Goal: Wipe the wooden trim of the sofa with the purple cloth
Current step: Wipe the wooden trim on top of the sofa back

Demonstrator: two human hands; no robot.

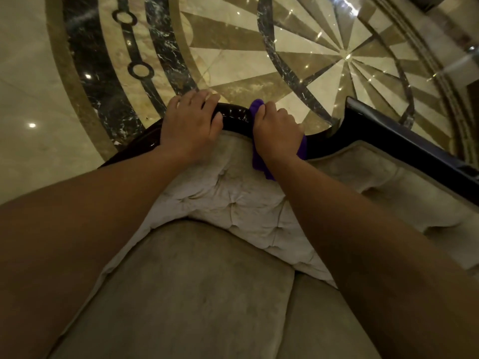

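Observation:
The sofa's dark glossy wooden trim [234, 115] curves along the top of the tufted beige backrest [233, 193]. My right hand [276, 129] presses the purple cloth [259, 161] onto the trim at its crest; cloth shows above my fingers and hangs below my wrist. My left hand [191, 123] rests on the trim just to the left, fingers curled over its far edge. The trim runs on to the right [404, 137] and down to the left [137, 146].
Beige seat cushions [197, 294] fill the foreground under my forearms. Behind the sofa lies a polished marble floor [233, 47] with a dark ring and sunburst inlay, reflecting ceiling lights.

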